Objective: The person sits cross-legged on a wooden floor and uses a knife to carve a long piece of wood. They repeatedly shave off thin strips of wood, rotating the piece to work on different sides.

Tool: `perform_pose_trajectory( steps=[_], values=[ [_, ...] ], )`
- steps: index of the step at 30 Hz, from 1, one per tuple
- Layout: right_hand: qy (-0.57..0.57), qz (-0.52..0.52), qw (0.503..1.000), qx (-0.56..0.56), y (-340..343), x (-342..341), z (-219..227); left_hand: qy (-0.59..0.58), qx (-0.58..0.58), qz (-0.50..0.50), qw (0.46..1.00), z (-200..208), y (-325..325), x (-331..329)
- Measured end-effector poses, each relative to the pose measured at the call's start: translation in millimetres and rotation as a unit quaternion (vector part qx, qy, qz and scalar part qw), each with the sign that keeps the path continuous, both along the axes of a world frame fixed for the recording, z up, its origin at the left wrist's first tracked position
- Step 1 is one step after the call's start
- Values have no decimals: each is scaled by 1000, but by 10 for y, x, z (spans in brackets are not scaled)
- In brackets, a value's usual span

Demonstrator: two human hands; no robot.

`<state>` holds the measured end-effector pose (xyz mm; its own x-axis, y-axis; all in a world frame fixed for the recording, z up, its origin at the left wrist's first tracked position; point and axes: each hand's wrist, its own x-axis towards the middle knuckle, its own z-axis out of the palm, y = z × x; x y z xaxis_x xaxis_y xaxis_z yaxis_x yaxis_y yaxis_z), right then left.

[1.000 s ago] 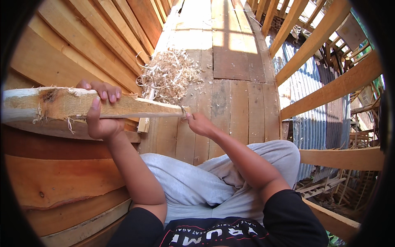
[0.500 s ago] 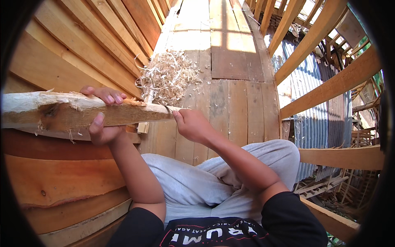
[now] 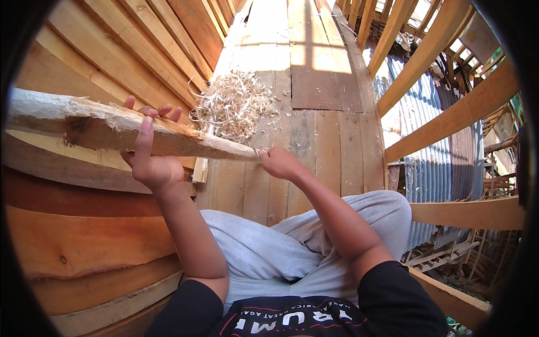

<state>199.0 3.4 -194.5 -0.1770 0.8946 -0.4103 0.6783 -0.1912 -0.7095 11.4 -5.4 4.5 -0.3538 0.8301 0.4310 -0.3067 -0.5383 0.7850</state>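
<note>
The left hand (image 3: 158,170) supports a long, pale piece of timber (image 3: 106,132), its thumb laid along the near face and its fingers spread apart over the far edge, so the hold looks like a loose clamp around the wood. The thick end runs out to the left of those fingers, and the tapered end reaches right, to the fingertips of the right hand (image 3: 281,163). These are curled together, closed on what seems to be a small blade (image 3: 255,150); only a dark sliver shows at the tip, and the handle is hidden. Curly shavings (image 3: 233,106) lie on the floor (image 3: 303,135) beyond both sets of fingers, and stacked boards (image 3: 112,53) stand past the left ones. The step in hand appears to be paring the narrow end. The next stroke, I judge, calls for a firmer left grip, a shallow blade angle and left fingers kept off the cutting line
</note>
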Motion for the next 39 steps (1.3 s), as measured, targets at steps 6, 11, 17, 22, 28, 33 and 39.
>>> perform_pose_trajectory(
  steps=[6, 11, 17, 22, 28, 33, 39],
  values=[
    [125, -34, 991, 27, -30, 29, 216, 4, -1, 82, 997, -8, 20, -86],
    [102, -81, 991, 30, 56, 89, 35, 32, 6, 53, 998, -150, 78, -69],
    [125, -64, 980, 144, -67, -154, 191, 11, -21, 105, 994, -177, 121, 15],
    [136, -66, 983, 100, -108, -125, 162, -12, -41, 136, 990, -199, 120, 64],
    [93, -52, 990, 94, -42, -46, 232, -13, 15, 108, 994, -230, 166, 85],
    [161, -57, 975, 139, -83, -122, 208, 4, -43, 169, 985, -176, 78, 252],
    [100, -81, 985, 118, -47, -39, -82, -4, -23, 183, 983, -156, 147, 291]
  ],
)
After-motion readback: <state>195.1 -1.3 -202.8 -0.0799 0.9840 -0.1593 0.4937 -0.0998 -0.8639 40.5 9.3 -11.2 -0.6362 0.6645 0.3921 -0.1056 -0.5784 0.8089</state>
